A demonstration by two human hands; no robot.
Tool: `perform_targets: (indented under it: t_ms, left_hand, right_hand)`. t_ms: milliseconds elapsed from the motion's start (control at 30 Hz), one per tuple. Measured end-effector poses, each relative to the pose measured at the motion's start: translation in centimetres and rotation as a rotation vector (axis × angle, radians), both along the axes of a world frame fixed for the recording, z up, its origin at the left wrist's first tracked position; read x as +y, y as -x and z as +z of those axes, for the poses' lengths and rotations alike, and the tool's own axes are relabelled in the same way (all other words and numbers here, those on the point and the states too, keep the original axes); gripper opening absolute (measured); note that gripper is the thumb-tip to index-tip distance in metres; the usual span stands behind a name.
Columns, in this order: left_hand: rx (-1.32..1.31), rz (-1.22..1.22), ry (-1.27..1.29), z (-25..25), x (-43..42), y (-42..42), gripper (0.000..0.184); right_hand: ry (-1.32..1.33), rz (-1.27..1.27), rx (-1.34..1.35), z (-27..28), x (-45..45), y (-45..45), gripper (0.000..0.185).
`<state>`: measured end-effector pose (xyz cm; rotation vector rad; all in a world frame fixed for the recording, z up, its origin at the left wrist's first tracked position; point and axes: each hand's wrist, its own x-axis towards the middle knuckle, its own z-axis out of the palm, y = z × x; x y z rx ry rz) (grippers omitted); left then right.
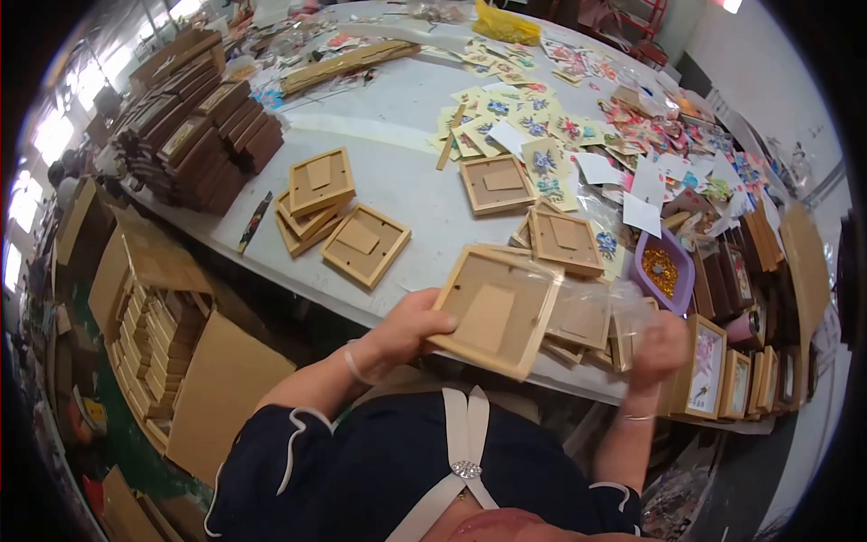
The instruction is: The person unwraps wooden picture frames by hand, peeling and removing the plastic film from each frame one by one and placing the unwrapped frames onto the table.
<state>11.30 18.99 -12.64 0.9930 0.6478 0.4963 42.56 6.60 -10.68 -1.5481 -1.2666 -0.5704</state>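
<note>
One wooden frame is in the left hand, gripped at its near left corner with the thumb lying on the backing side. The frame is tilted above the table's near edge, between the two hands, its bulk reaching rightward from the left fingers. The right hand is well apart from the left, on the far side of the frame; it is blurred, with clear plastic film just beside it, and whether its fingers are closed on the film cannot be told.

On the white table, one pile of light frames, apparently three, lies to the left, with one separate frame just beside it. One more frame lies beyond the held one, near the picture cards, which are too many and too overlapped to count. A stack of at least two frames stands behind the held frame's right side, and others lie partly hidden under the film.

There is one purple basket of gold-coloured bits, one cutter near the left edge, and one yellow bag at the far side. One open carton on the left holds many light frames, uncounted. At least three framed pictures stand upright at the right.
</note>
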Motion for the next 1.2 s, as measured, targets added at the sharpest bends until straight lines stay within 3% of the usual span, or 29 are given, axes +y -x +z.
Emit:
perform_targets:
  t_ms: [33,133,200,267,367,433,533,600,633,700,767,800,867,933,1067,1167,1200]
  left_hand:
    - [0.028,0.015,-0.031,-0.4,0.6,0.6,0.026]
    - [0.002,-0.064,-0.005,1.0,2.4,0.6,0.025]
    - [0.038,-0.033,-0.242,-0.7,6.4,0.9,0.016]
    - [0.142,0.126,-0.284,0.0,10.1,1.0,0.012]
    - [0.155,0.494,-0.196,-0.7,15.3,0.6,0.013]
    - [0.344,0.657,-0.231,-1.5,18.5,0.1,0.019]
    - [0.512,0.814,-0.192,-2.4,21.8,-0.6,0.025]
    - [0.757,0.824,-0.21,-2.6,22.6,-0.9,0.027]
    - [0.754,0.823,-0.212,-3.3,22.8,-1.4,0.027]
    - [1.094,1.066,-1.109,-5.0,22.4,-2.0,0.031]
    - [1.186,1.076,-1.655,-4.3,20.6,-3.2,0.039]
    - [1.19,1.074,-1.653,-4.5,20.1,-4.3,0.039]
    - [0.976,0.512,-1.236,-4.9,19.3,-6.7,0.042]
    - [1.04,0.318,-1.003,-4.6,19.2,-9.5,0.045]
    - [1.038,0.304,-0.817,-5.4,21.0,-12.8,0.04]
    - [1.044,0.322,-0.757,-6.6,22.0,-13.7,0.036]
    - [1.05,0.313,-0.755,-6.6,22.0,-13.8,0.036]
  right_hand:
    - [0.114,-0.089,0.033,1.8,-1.1,-0.9,0.006]
    - [0.132,-0.172,0.067,2.1,-4.2,-4.5,0.006]
    - [0.125,-0.406,0.184,2.3,-7.3,-6.9,0.009]
    - [0.154,-0.655,0.089,2.4,-10.3,-7.6,0.013]
    - [0.855,-0.875,0.173,1.7,-14.8,-8.3,0.02]
    - [1.059,-0.725,0.295,-0.9,-18.1,-9.5,0.028]
    - [1.201,-0.661,0.348,2.5,-15.9,-5.0,0.034]
    - [1.258,-0.665,0.368,3.1,-15.1,-4.7,0.032]
    - [1.254,-0.668,0.368,3.2,-14.6,-4.7,0.032]
    - [1.008,-0.575,0.342,3.1,-13.5,-4.7,0.028]
    - [0.771,-0.455,0.212,2.8,-11.7,-4.6,0.023]
    - [0.774,-0.453,0.212,2.6,-10.7,-4.5,0.023]
    - [0.663,-0.238,0.146,1.9,-8.2,-4.7,0.021]
    - [0.562,-0.081,0.173,1.0,-5.1,-4.1,0.016]
    - [0.581,0.268,0.293,1.8,3.2,-2.1,0.021]
    - [0.694,0.344,0.198,0.7,10.9,-2.4,0.031]
    - [0.881,0.344,0.265,2.0,13.6,-1.6,0.037]
